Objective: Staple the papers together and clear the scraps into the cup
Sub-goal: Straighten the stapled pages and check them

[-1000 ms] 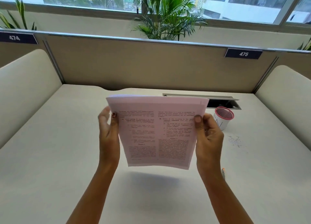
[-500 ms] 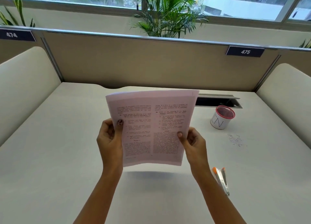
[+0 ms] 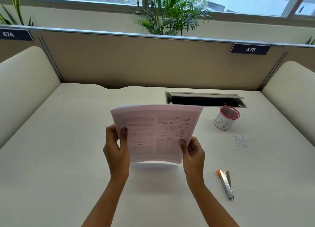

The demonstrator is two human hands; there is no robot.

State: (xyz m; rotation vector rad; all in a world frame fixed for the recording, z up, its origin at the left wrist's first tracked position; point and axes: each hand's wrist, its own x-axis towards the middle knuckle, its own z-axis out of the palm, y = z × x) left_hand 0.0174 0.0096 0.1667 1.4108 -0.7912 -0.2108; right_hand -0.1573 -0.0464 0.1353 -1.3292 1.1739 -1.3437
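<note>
As left hand [image 3: 115, 151] and right hand [image 3: 193, 152] pinch papers [image 3: 156, 133] | right grip lower than before | stapler [image 3: 225, 184] lies apart

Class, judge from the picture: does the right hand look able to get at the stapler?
Probably yes, once freed: the right hand now pinches the papers, but the stapler lies on the desk just to its right, with nothing between them.

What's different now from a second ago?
The right hand slid down the edge of the papers, the left hand a little too, and the papers dropped closer to the desk. Both hands still grip them. The cup, scraps and stapler stayed put.
</note>
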